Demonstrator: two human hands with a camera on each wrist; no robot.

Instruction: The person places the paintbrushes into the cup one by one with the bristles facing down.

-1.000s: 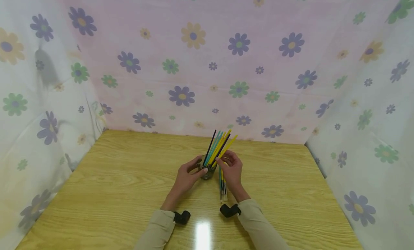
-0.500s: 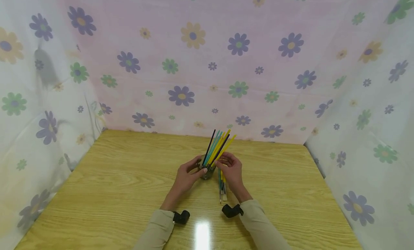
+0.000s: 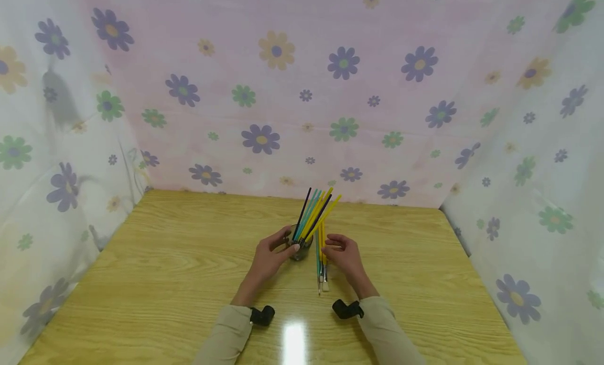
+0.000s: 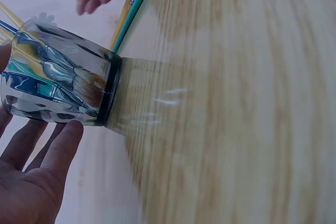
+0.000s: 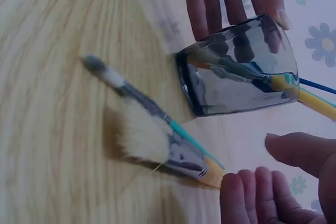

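Note:
My left hand (image 3: 268, 260) grips a smoky clear glass (image 3: 297, 253), thumb on the near side and fingers round the far side. Several paintbrushes (image 3: 315, 218) stand in it bristles down, their yellow, turquoise and dark handles leaning right. In the left wrist view, bristles (image 4: 88, 85) show through the glass wall. Just right of the glass, a few more paintbrushes (image 3: 325, 277) lie on the table, bristles toward me. One has wide pale bristles (image 5: 142, 132). My right hand (image 3: 346, 255) hovers beside their handles, fingers loosely bent, thumb and fingertips apart, holding nothing.
The wood-grain table (image 3: 189, 270) runs back to a flowered cloth (image 3: 288, 103), which also hangs along both sides. Black wrist cameras (image 3: 262, 315) sit at both sleeve cuffs. A bright reflection lies on the table near the front.
My right hand has let go of a yellow-handled paintbrush in the glass and drawn back right and down. My left hand still grips the glass. The head view has shifted slightly.

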